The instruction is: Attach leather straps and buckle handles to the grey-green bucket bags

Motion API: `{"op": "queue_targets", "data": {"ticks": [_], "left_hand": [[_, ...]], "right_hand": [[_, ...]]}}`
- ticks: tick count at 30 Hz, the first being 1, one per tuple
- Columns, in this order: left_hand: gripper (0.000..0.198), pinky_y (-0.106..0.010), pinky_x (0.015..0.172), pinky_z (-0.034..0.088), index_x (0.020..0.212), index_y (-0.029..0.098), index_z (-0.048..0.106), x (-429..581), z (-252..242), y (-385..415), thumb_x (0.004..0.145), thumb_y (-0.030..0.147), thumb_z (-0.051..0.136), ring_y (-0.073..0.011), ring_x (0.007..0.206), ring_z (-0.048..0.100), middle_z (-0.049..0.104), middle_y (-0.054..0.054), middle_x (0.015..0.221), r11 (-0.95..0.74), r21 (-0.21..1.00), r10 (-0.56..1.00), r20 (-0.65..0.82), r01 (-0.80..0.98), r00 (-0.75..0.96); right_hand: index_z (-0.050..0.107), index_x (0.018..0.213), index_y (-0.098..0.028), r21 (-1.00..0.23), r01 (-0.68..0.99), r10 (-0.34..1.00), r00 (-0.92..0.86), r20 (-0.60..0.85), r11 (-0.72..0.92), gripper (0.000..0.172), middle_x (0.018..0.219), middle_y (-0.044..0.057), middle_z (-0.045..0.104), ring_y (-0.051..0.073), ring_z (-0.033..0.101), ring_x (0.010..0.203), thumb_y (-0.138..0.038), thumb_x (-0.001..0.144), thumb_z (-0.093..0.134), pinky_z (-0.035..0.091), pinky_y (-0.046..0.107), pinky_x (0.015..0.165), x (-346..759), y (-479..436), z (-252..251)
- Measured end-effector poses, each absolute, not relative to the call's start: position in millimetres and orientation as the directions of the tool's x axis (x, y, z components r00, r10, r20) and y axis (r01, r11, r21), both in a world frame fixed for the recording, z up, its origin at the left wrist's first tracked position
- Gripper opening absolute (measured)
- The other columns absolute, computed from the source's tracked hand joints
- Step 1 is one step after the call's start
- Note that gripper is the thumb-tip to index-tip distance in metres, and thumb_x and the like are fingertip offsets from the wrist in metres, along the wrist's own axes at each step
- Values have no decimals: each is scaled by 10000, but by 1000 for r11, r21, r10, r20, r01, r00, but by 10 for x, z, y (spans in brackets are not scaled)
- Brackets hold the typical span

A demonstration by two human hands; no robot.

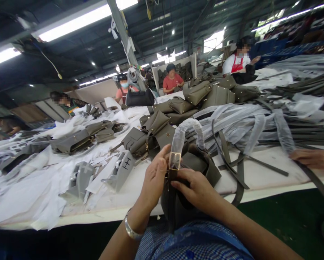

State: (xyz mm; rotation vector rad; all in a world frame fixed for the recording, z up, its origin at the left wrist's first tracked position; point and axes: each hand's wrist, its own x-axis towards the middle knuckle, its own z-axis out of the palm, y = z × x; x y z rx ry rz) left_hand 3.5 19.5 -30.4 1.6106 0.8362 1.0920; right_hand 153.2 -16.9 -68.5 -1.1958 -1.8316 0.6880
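Note:
An olive-grey leather handbag [198,162] rests on my lap against the table's front edge. Its curved handle [187,131] is wrapped in clear plastic and ends at a gold buckle [175,160]. My left hand [153,180], a silver bracelet on its wrist, is closed on the strap beside the buckle, thumb up against it. Just below the buckle my right hand [195,189] pinches the bag's dark strap.
The long white table [259,173] carries several more olive handbags [151,133], piles of plastic-wrapped straps [259,122] and white paper [29,195]. Another person's hand [313,159] lies on the table at right. Several seated workers face me across the table.

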Motion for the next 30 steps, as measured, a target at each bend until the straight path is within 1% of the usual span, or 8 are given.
{"op": "queue_targets", "data": {"ticks": [4, 7, 12, 16, 20, 24, 27, 30], "left_hand": [[354, -282, 776, 529, 1063, 161, 729, 145, -82, 182, 962, 427, 518, -201, 863, 695, 751, -87, 1002, -348, 932, 856, 269, 106, 441], [310, -271, 791, 514, 925, 155, 745, 192, -109, 153, 965, 366, 521, -186, 835, 684, 752, -66, 916, -371, 919, 858, 284, 133, 428], [307, -271, 803, 498, 976, 165, 749, 134, -375, 152, 965, 368, 519, -193, 879, 674, 753, -62, 974, -300, 941, 914, 238, 154, 329], [330, -272, 811, 483, 985, 170, 754, 64, -501, 135, 972, 393, 510, -187, 889, 658, 749, -58, 991, -256, 953, 929, 197, 161, 313], [321, -305, 897, 490, 1076, 172, 729, 39, -436, 128, 952, 409, 551, -212, 995, 663, 729, -82, 1090, -186, 982, 909, 157, 37, 386], [525, -345, 863, 537, 1381, 227, 510, 124, -151, 219, 961, 537, 459, -234, 1022, 674, 640, -117, 1278, -125, 969, 898, 202, -212, 391], [479, -245, 674, 537, 1249, 179, 583, 265, 60, 320, 958, 539, 461, -165, 803, 678, 696, -83, 1011, -119, 967, 878, 208, -223, 431], [371, -174, 479, 414, 1072, 166, 619, 405, 111, 348, 949, 497, 508, -83, 527, 519, 564, 20, 668, -88, 980, 865, 164, -180, 474]], "right_hand": [[704, 919, -205, -775, 482, 912, -164, 377, 407, 91, 962, 54, 724, 230, 643, 948, -200, 882, 621, 483, 342, 830, 1519, -207, -706], [710, 891, -219, -796, 444, 909, -138, 393, 412, 88, 940, 46, 722, 223, 645, 931, -204, 881, 624, 494, 336, 820, 1533, -228, -708], [674, 764, -231, -790, 401, 885, -168, 434, 464, 123, 861, 21, 735, 226, 649, 1002, -187, 872, 632, 454, 378, 983, 1517, -221, -703], [695, 830, -234, -795, 384, 883, -182, 433, 469, 81, 966, 30, 749, 228, 606, 1149, -180, 865, 647, 402, 379, 1064, 1504, -194, -739], [702, 882, -209, -799, 423, 904, -180, 387, 427, 68, 1006, 53, 733, 222, 639, 1030, -192, 879, 636, 469, 358, 943, 1541, -173, -733], [692, 911, -214, -764, 472, 898, -223, 380, 441, 83, 909, 46, 720, 218, 647, 936, -211, 893, 611, 485, 339, 863, 1540, -179, -692], [685, 893, -209, -747, 487, 891, -218, 398, 453, 81, 904, 56, 711, 222, 641, 929, -207, 892, 604, 479, 345, 870, 1515, -194, -678], [672, 858, -201, -754, 475, 890, -200, 410, 454, 73, 888, 56, 708, 221, 633, 900, -186, 882, 606, 475, 352, 866, 1511, -211, -693]]}}
